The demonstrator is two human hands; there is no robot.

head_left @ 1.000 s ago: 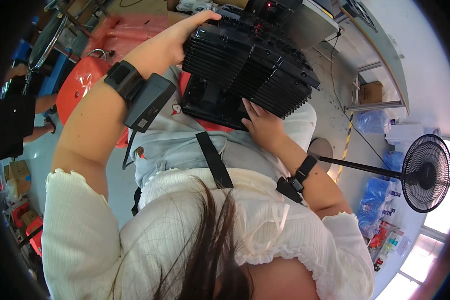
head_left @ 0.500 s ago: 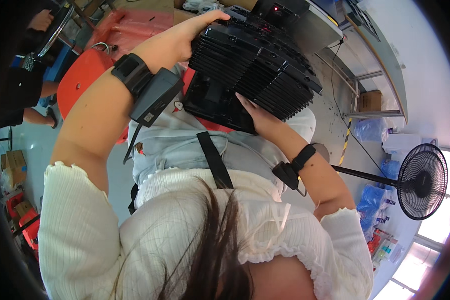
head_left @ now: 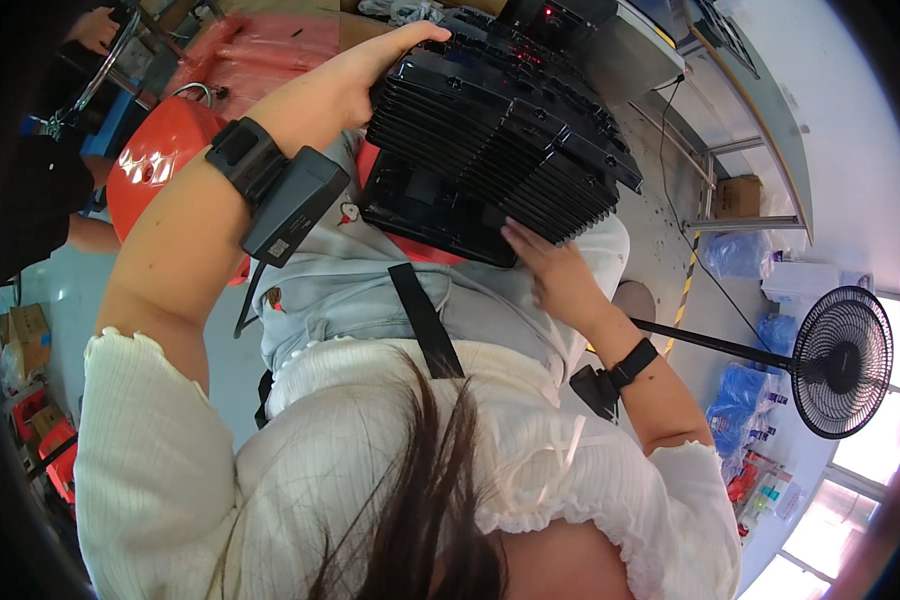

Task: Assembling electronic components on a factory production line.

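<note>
Black finned housing tilts at twelve o'clock beyond the lap, likely heavy and rigid, best held at opposite ends. The right hand, loosely open, touches its near underside, gripping nothing apparent; at eleven, the left hand clasps its edge, fingers mostly hidden.

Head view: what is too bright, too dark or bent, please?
In the head view, the window at lower right is washed out nearly white; the red seat shows glare; the black finned block loses detail in its dark gaps; the table at right has a bowed edge; the corners fall to black.
</note>
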